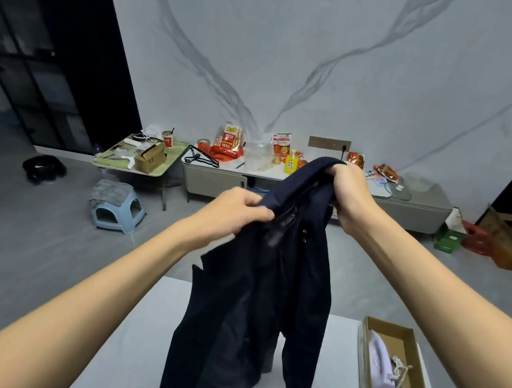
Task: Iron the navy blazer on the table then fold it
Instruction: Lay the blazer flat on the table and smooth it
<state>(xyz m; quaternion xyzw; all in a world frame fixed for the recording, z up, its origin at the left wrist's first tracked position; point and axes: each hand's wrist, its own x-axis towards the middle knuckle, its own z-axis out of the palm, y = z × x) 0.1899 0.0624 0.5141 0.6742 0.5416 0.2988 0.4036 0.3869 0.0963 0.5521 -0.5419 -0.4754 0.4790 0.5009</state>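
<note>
Left hand (pixel 235 212): fingers pinch the collar edge of the navy blazer (pixel 250 323), holding it up.
Right hand (pixel 351 190): clenched around a bunched fold at the top of the blazer, higher and farther away than the left.
Navy blazer: hangs from both hands over the white worktop (pixel 130 346); its hem seems to brush the surface, though the frame cuts it off.
Iron (pixel 380 366): pale, lying in a cardboard tray (pixel 418 387) at the worktop's near right.

Navy blazer (pixel 252 307) hangs upright, crumpled, above the white table (pixel 137 341), collar uppermost
</note>
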